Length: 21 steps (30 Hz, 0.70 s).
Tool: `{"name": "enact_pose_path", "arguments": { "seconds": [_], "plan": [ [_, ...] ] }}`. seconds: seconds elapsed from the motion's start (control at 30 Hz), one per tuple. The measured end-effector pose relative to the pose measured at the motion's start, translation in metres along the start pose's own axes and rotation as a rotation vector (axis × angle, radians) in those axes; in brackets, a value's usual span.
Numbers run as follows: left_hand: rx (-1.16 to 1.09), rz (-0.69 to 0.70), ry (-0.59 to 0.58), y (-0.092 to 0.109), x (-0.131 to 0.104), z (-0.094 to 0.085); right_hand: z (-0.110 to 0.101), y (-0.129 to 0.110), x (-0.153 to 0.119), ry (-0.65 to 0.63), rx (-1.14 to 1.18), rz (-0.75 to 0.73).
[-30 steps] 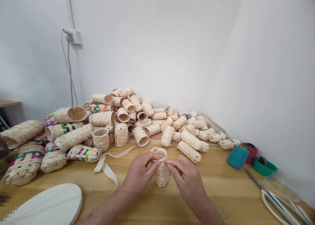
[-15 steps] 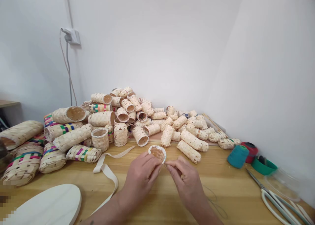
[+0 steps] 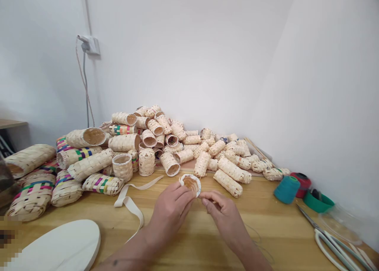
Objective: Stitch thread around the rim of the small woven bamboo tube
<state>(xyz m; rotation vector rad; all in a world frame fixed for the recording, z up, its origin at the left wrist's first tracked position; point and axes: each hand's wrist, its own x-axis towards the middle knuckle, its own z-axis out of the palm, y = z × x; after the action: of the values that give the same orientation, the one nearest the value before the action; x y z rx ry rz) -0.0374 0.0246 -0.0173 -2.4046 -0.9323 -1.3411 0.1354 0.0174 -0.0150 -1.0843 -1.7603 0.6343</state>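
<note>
I hold a small woven basket in my left hand, fingers wrapped around its body so that only the round mouth shows, tipped away from me. It is a little tube of pale plaited strips, with a whitish band around the rim and a tan hollow inside. It sits above the middle of the desk, nearer the front edge than the back. My right hand is closed in a pinch just beside the rim, thumb and forefinger pressed together; what they pinch is too fine to make out.

A flat cream ribbon lies in loose loops on the smooth blond wood to the left of my left hand. Behind it, along the back edge, a heap of baskets is piled up: small plain cylinders in the middle and right, larger ones with coloured stripes towards the left edge. At the front left corner lies a smooth white oval board. Towards the right edge stand a teal spool of thread, a red one behind it and a shallow green dish. Long metal scissors with white handles lie at the front right corner.
</note>
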Motion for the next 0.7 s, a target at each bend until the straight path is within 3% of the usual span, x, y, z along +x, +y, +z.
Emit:
{"name": "enact_pose_path", "arguments": {
  "seconds": [0.17, 0.4, 0.6, 0.7],
  "plan": [
    [0.033, 0.002, -0.029, -0.001, 0.001, 0.0, 0.002, 0.0, -0.001, 0.037, 0.039, 0.037],
    [0.012, 0.054, -0.105, 0.004, 0.0, 0.002, -0.002, 0.001, -0.002, -0.01, -0.143, -0.093],
    [0.047, 0.168, -0.139, 0.006, -0.003, 0.009, -0.002, 0.002, -0.002, 0.032, -0.207, -0.094],
    [0.056, 0.168, -0.154, 0.007, -0.007, 0.014, -0.002, -0.003, 0.002, 0.112, -0.166, -0.162]
  ]
}}
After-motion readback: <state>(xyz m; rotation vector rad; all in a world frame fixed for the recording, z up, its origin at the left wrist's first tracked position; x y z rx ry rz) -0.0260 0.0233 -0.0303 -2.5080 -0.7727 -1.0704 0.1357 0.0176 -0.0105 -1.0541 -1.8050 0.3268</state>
